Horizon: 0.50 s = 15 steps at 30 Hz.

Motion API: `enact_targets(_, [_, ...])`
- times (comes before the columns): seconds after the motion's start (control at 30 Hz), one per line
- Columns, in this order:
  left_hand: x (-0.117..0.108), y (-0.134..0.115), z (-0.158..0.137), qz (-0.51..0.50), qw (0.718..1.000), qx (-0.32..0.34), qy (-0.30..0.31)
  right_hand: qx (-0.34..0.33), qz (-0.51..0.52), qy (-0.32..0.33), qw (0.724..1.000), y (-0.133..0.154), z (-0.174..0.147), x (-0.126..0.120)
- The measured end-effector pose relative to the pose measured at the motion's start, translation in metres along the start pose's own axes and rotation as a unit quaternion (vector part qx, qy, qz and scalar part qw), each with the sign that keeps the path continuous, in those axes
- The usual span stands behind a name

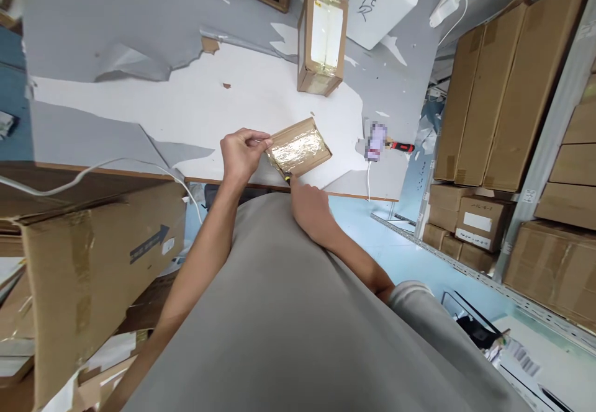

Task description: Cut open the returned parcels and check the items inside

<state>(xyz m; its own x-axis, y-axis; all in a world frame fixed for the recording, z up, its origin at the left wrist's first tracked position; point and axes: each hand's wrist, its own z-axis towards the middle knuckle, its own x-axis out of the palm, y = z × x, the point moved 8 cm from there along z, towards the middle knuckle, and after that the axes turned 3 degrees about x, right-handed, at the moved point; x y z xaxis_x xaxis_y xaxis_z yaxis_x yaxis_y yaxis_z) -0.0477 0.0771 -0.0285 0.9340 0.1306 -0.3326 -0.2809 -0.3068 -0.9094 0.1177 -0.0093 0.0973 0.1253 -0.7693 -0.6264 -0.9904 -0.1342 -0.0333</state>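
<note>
A small flat cardboard box (305,162), wrapped across its top in shiny tape, lies at a slant near the table's front edge. At its left corner my left hand (239,159) pinches the cardboard between thumb and fingers. My right hand (311,208) is closed around a utility knife (287,178), with only its black and yellow front end showing. The knife's tip is at the box's near left edge; whether the blade is in the tape I cannot tell. Most of the knife's handle is hidden by my right hand.
A taller taped box (325,43) stands behind, beside a white foam box (372,2). To the right lie a blurred-out phone (376,142) with a cable and a red-black handled tool (401,146). A large carton (107,263) stands at the left; shelves hold cartons (503,89) at the right.
</note>
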Motion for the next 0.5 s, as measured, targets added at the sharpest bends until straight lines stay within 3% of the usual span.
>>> enact_targets(0.17, [-0.006,-0.003,0.007,0.016,1.0,0.009,0.016,-0.001,0.062,-0.017,0.998,-0.032,-0.022,-0.002])
enact_targets(0.37, [-0.053,-0.009,0.015,0.073,0.996,0.024,0.05,0.03,0.217,-0.182,0.959,-0.089,-0.003,-0.017])
enact_targets(0.43, [-0.063,-0.022,0.014,0.122,0.989,0.062,0.056,0.028,0.244,-0.204,0.948,-0.097,0.01,-0.014])
enact_targets(0.5, [-0.056,-0.042,0.007,0.158,0.976,0.135,0.059,0.022,0.25,-0.201,0.947,-0.096,0.02,-0.013])
